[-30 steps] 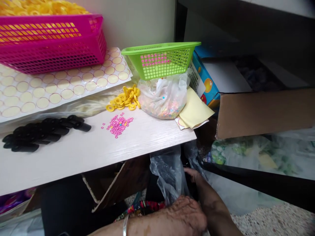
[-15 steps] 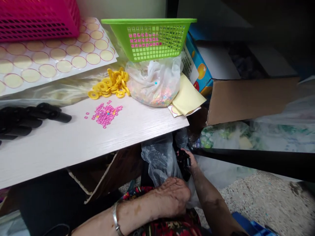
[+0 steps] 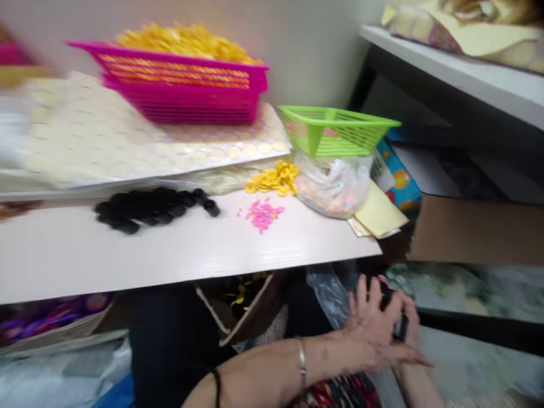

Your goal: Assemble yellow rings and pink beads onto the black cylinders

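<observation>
Beneath the table's right corner, my left hand (image 3: 374, 317) spreads its fingers over black cylindrical pieces (image 3: 400, 326). Its thumb points out to the right. Partly hidden behind it, my right hand (image 3: 411, 320) is closed around those pieces. How many it holds cannot be made out. Beside my left hand hangs a clear plastic bag (image 3: 331, 297). More black cylinders (image 3: 148, 207) lie heaped on the table (image 3: 170, 260). Small pink rings (image 3: 263, 216) and yellow rings (image 3: 276, 179) lie in piles to their right.
A pink basket (image 3: 187, 96) of yellow pieces stands on sticker sheets (image 3: 238, 152). Farther right are a green basket (image 3: 340, 136), a bag of coloured bits (image 3: 331, 192) and a cardboard box (image 3: 471, 229). An open carton (image 3: 249, 323) stands under the table.
The view has swung left and up. My left hand has moved from my lap to my right hand and spread its fingers. My right hand still holds black pieces.
</observation>
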Tool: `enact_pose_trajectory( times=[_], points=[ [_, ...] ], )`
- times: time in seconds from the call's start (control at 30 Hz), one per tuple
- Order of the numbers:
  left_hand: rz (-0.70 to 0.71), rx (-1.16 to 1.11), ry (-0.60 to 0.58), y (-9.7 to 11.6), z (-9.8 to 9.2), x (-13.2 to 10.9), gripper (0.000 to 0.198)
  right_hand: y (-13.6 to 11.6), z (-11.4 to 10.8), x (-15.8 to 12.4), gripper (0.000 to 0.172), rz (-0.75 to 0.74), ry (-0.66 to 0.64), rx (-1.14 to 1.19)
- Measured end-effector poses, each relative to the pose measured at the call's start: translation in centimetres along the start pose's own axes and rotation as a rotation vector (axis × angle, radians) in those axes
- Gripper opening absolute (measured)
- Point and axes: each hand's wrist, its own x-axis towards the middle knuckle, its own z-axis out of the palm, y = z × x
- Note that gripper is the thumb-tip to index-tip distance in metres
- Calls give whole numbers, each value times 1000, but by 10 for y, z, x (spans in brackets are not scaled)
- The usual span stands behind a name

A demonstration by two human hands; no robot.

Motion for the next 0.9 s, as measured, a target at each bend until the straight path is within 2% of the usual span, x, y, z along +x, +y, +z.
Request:
enact_pose_trajectory(
  times=[0.07, 0.13, 0.17, 0.2, 0.27, 0.33, 0.4, 0.43, 0.5, 0.57, 0.63, 0.8, 0.9],
  points=[
    [113, 53, 209, 3, -9, -1, 95, -29, 18, 1, 30, 72, -8, 76],
    [239, 111, 416, 4, -33, -7, 83, -59, 51, -2, 29, 130, -11, 143],
    [272, 125, 516, 4, -49, -13, 77, -73, 73, -8, 29, 142, 0, 171],
    [279, 126, 619, 3, -68, -20, 71, -84, 99, -16, 29, 172, -42, 166],
    [206, 84, 803, -8, -107, -38, 60, -95, 157, -36, 26, 108, -139, 168],
    [94, 21, 978, -28, -145, -58, 45, -91, 217, -55, 27, 9, -236, 184],
    [-38, -71, 1092, -55, -175, -78, 32, -77, 271, -70, 30, -12, -309, 160],
    [-84, -127, 1139, -70, -186, -87, 26, -69, 294, -75, 32, -35, -338, 133],
    [-137, -207, 1246, -96, -204, -104, 22, -52, 330, -83, 34, -173, -407, 28],
    [-156, -232, 1333, -117, -217, -118, 20, -40, 353, -89, 37, -317, -453, -109],
    [-167, -217, 1369, -132, -229, -130, 19, -32, 369, -91, 38, -422, -459, -253],
    [-274, -172, 1252, -158, -261, -147, 19, -19, 387, -93, 38, -668, -419, -633],
    [-272, -60, 1226, -170, -272, -151, 16, -13, 389, -94, 36, -788, -415, -770]
  ],
)
